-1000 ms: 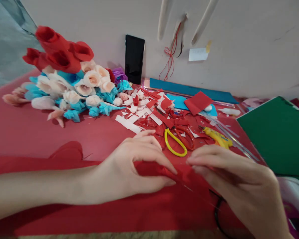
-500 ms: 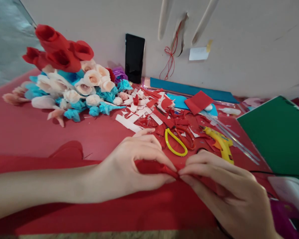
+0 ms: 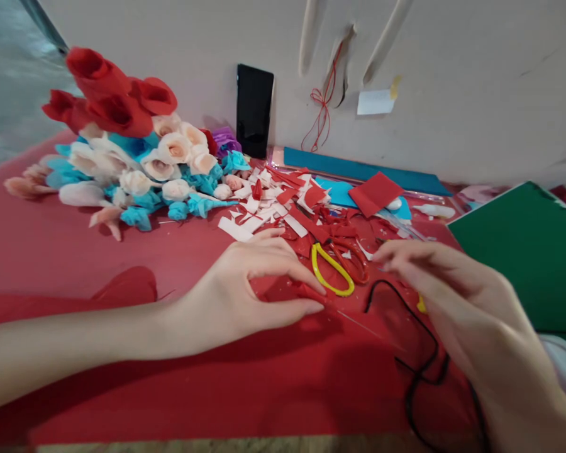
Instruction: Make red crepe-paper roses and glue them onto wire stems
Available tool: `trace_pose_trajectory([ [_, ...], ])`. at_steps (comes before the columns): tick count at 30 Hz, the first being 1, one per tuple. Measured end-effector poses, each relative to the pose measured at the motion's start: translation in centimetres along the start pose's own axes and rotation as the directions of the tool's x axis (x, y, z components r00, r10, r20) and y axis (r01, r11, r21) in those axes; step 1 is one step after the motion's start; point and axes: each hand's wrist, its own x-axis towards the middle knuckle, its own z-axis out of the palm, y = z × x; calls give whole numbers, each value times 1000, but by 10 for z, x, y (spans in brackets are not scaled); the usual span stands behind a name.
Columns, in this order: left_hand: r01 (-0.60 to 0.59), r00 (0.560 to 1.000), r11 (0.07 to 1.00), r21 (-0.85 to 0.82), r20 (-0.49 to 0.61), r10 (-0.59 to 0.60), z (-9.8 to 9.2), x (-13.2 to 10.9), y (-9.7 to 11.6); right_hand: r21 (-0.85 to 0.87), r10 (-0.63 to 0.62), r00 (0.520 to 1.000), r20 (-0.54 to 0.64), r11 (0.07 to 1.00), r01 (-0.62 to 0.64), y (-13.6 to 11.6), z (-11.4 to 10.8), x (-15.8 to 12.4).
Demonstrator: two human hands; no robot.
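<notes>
My left hand (image 3: 245,296) rests on the red sheet (image 3: 193,384) and pinches a small rolled red paper piece (image 3: 306,292) between thumb and fingers. My right hand (image 3: 453,296) is raised to the right of it, fingers closed together over the yellow glue gun (image 3: 422,306). Only a small yellow part of the gun shows under the palm. Its black cord (image 3: 419,358) loops across the red sheet below that hand. Scissors with yellow and red handles (image 3: 332,274) lie between the two hands, a little farther back.
A heap of red, cream and blue paper flowers (image 3: 122,151) fills the back left. Red and white paper scraps (image 3: 283,211) lie behind the scissors. A black phone (image 3: 253,110) leans on the wall. A green sheet (image 3: 523,251) lies at the right, a blue strip (image 3: 358,170) by the wall.
My right hand left the red piece, moved right and back over the glue gun, and the cord now loops on the sheet. My left hand shifted slightly back with the piece.
</notes>
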Motion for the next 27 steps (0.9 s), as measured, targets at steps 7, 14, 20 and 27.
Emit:
trace_pose_trajectory([
  [7,-54,998,998,26,18,54,1,0,1,78,-74,912,405,996,46,-21,14,-13],
  [14,-109,993,992,56,45,106,-8,6,-3,77,-121,905,407,992,98,-16,17,-11],
  [20,-219,975,970,109,-6,221,-30,20,-11,-35,-185,921,342,977,209,-5,3,3],
  [27,-169,948,945,281,-215,233,-48,28,-21,-284,-163,963,216,933,221,21,-10,20],
])
